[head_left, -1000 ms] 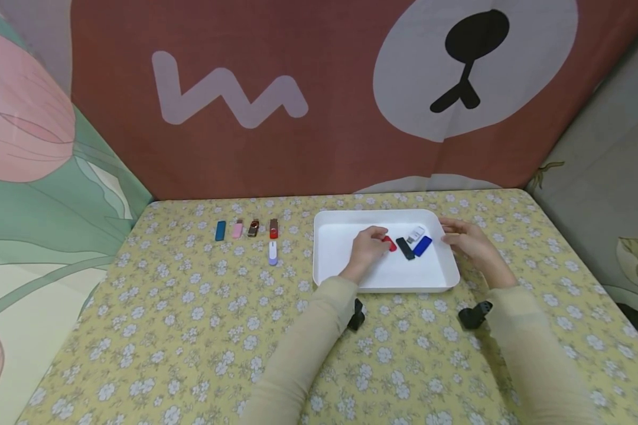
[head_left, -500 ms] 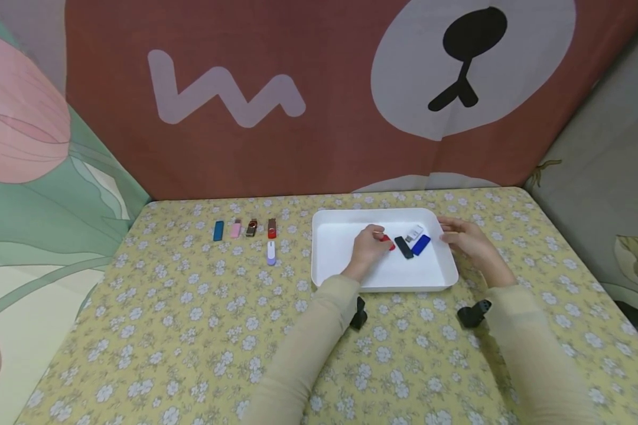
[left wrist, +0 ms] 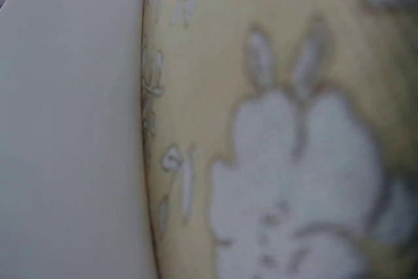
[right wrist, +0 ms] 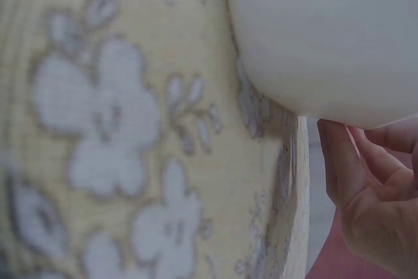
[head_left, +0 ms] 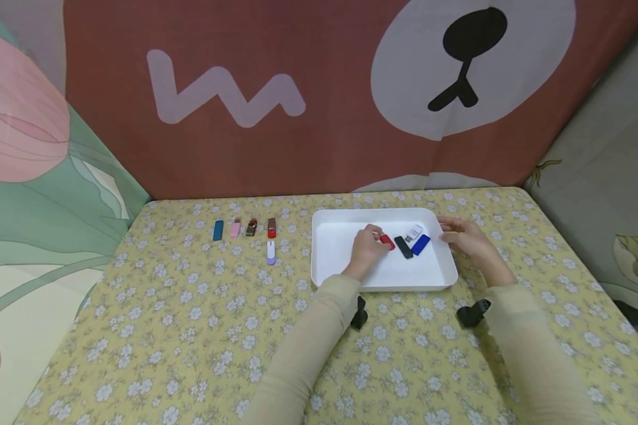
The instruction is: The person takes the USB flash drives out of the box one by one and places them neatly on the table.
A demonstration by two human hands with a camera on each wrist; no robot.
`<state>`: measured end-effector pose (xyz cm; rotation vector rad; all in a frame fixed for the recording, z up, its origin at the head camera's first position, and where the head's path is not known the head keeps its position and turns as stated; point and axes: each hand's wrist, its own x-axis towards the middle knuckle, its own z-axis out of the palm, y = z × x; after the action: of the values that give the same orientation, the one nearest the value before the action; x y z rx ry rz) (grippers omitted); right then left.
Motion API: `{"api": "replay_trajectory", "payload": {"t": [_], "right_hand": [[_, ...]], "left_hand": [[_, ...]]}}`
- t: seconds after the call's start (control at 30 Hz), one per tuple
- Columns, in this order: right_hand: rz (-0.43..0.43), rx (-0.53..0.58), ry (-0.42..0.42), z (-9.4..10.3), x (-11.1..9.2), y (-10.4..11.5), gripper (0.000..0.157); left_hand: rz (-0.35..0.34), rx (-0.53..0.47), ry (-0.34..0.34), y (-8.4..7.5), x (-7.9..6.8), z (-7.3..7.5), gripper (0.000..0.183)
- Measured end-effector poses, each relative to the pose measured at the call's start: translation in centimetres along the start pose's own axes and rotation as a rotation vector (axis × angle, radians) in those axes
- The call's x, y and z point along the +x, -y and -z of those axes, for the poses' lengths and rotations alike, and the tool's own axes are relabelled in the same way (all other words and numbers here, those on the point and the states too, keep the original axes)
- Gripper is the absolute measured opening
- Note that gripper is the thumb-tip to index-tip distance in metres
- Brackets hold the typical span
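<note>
Inside the white tray, my left hand pinches a red USB stick between thumb and fingers. A black USB stick, a blue one and a white one lie to its right in the tray. My right hand holds the tray's right side, with the thumb at the rim. In the right wrist view, the right hand's fingers touch the tray's outer wall. The left wrist view shows just the tray's wall and cloth, no hand.
Left of the tray lie a teal USB stick, a pink one, a dark one and a red one in a row. A white-and-purple stick lies below the red one. Flowered cloth covers the table.
My left fingers have shifted slightly around the red USB stick, and more of it shows now. The right hand stays at the tray. The whole view has moved a little.
</note>
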<state>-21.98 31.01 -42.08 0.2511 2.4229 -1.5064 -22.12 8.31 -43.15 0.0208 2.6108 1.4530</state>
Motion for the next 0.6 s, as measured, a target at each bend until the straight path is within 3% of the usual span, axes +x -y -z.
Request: {"api": "replay_trajectory", "payload": {"t": [0.23,0.6], "right_hand": [[0.0,-0.002,0.027,-0.4,-1.2,1.3,0.059],[-0.02,0.032,-0.016,-0.1,-0.3,0.3,0.06]], "left_hand": [[0.014,0.004,-0.002,0.0,-0.1,-0.1,0.047],[-0.024,0.084,-0.016,0.0,0.0,-0.1,0.045]]}}
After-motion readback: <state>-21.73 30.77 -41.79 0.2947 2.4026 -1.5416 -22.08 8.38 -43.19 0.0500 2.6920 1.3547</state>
